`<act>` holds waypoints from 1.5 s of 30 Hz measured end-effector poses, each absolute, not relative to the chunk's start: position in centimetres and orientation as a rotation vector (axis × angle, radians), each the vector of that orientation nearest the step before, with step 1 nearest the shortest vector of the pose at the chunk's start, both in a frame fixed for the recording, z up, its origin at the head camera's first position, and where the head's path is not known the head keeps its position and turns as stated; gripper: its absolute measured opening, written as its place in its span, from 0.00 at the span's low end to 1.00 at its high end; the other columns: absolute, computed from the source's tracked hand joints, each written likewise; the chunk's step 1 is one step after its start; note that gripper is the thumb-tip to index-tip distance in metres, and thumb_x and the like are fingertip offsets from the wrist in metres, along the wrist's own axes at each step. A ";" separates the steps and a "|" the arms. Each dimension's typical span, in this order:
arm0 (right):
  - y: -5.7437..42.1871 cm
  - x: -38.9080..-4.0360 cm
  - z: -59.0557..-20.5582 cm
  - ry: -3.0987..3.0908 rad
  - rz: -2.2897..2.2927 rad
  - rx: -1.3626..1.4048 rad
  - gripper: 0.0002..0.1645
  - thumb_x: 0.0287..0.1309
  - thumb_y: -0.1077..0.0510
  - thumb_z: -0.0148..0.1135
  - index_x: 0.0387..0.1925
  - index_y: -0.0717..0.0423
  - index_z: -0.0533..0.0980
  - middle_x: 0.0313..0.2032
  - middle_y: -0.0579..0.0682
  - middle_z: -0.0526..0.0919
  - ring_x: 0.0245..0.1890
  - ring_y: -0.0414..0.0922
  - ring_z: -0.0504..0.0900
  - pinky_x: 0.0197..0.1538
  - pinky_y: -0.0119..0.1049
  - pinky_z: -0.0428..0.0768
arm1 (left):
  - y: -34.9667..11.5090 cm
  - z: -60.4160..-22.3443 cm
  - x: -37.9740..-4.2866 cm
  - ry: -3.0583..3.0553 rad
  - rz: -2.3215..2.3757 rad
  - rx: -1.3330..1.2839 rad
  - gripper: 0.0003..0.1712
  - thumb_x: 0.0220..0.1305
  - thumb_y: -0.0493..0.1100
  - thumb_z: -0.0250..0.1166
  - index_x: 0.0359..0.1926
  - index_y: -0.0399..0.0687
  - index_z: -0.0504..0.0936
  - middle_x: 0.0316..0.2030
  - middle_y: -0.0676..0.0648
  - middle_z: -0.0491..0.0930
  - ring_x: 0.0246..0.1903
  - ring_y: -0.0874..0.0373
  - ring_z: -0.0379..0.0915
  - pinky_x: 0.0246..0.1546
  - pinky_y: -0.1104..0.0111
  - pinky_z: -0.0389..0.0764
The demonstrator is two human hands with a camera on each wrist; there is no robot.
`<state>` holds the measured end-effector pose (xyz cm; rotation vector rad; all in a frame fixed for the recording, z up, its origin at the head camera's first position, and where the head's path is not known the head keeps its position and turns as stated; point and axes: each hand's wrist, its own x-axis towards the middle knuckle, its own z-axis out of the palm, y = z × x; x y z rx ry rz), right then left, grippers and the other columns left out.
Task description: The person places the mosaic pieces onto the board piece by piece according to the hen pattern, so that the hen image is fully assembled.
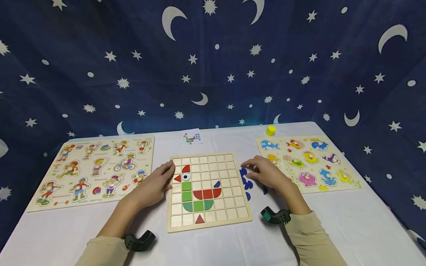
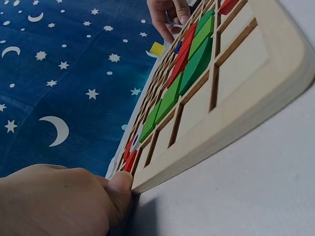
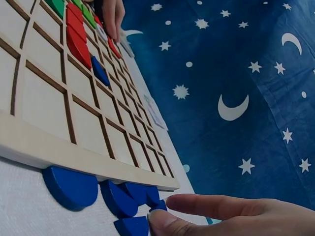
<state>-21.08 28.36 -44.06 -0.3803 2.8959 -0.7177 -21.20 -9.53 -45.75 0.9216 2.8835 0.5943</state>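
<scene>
A: Where do the person's hands lie?

B: The left hand (image 1: 154,186) rests at the nine o'clock edge of the grid board (image 1: 229,213), fingers fairly straight and relaxed, the thumb pressed against the board's wooden rim as the left wrist view shows. It grips nothing.

A: And the other?

B: The right hand (image 1: 265,172) sits at the board's three o'clock side, over a cluster of blue pieces (image 1: 245,180) lying on the white tablecloth (image 1: 349,218) just beside the rim. In the right wrist view the thumb tip touches one blue piece (image 3: 133,225) while the forefinger stretches out straight above it; the fingers are not closed on it.

A: What fills the board?

B: A bird-like figure of green squares (image 1: 186,191), red pieces (image 1: 207,193), one blue piece (image 1: 217,183) and a red triangle (image 1: 199,219) near six o'clock.

A: Anything else on the table?

B: A sports puzzle (image 1: 91,170) at nine o'clock, a sea-animal puzzle (image 1: 307,162) at three o'clock, a small card (image 1: 192,137) at twelve o'clock, and a yellow peg (image 1: 271,130) toward one o'clock.
</scene>
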 end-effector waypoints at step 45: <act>22.9 -20.0 -44.0 3.135 -0.966 -0.279 0.09 0.58 0.57 0.64 0.41 0.49 0.79 0.30 0.43 0.83 0.26 0.35 0.78 0.31 0.31 0.75 | -9.6 -45.8 -21.1 2.889 0.590 0.935 0.34 0.65 0.37 0.58 0.68 0.31 0.60 0.69 0.33 0.57 0.68 0.38 0.55 0.66 0.50 0.62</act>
